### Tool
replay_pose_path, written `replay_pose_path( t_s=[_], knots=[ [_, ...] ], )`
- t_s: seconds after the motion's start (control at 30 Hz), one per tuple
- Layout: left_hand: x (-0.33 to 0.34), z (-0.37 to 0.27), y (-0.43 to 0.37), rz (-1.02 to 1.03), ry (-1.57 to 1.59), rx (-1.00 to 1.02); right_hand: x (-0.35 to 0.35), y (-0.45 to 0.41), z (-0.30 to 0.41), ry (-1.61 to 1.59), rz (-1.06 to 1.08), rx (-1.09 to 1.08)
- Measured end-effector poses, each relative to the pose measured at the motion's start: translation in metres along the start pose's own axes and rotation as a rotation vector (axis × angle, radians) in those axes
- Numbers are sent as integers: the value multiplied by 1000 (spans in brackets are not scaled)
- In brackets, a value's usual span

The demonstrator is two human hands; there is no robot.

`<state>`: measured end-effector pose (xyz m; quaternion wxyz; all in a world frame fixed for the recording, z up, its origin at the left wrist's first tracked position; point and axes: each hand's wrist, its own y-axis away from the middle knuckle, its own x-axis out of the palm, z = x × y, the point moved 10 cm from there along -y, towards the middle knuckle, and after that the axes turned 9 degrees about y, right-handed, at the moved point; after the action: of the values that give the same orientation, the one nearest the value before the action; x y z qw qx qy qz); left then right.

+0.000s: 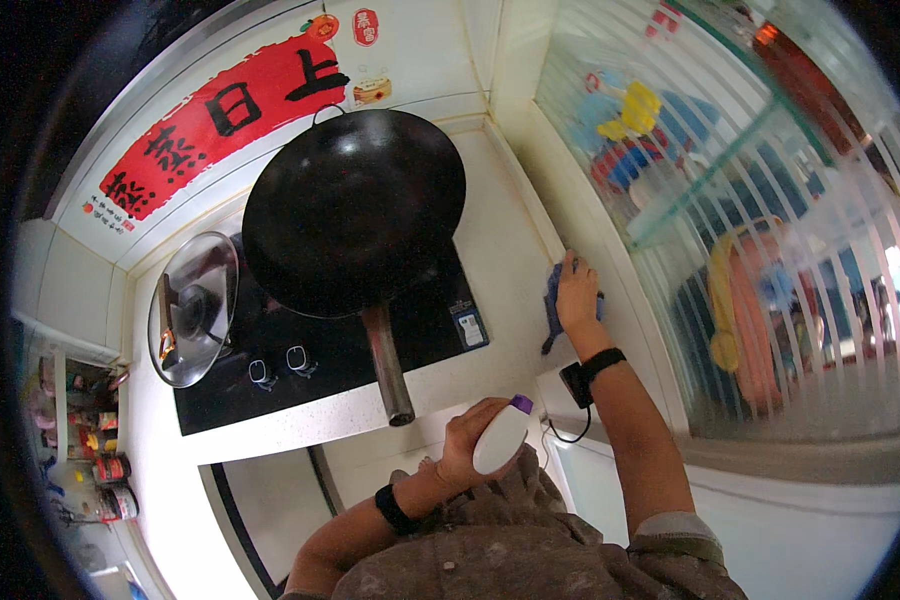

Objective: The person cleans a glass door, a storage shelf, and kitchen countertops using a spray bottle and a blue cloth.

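A white plastic bottle (pixel 499 442) with a purple cap is gripped in my left hand (pixel 466 444), held in front of my body below the counter's front edge. My right hand (pixel 577 294) presses a dark blue cloth (pixel 552 304) against the light-coloured surface along the base of the right-hand wall. Part of the cloth is hidden under my palm and fingers. Both wrists wear black bands.
A large black wok (pixel 352 217) sits on the black glass cooktop (pixel 330 382), its handle (pixel 387 367) jutting past the front edge. A glass lid (pixel 195 307) leans at the left. Jars (pixel 116 502) stand far left. Ribbed glass (pixel 750 262) borders the right.
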<state>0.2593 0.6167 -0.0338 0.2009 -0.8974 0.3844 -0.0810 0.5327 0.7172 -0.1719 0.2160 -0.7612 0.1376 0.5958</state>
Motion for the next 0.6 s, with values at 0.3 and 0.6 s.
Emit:
replay_pose_path(
  t_s=[0.3,0.6],
  knots=[
    [6,21,-36,-102,-162,-31,2,-106,31,-130,23,-66],
    [-6,26,-33,-244,-250,-121,-144,-178,104,-875,-411,-423]
  ],
)
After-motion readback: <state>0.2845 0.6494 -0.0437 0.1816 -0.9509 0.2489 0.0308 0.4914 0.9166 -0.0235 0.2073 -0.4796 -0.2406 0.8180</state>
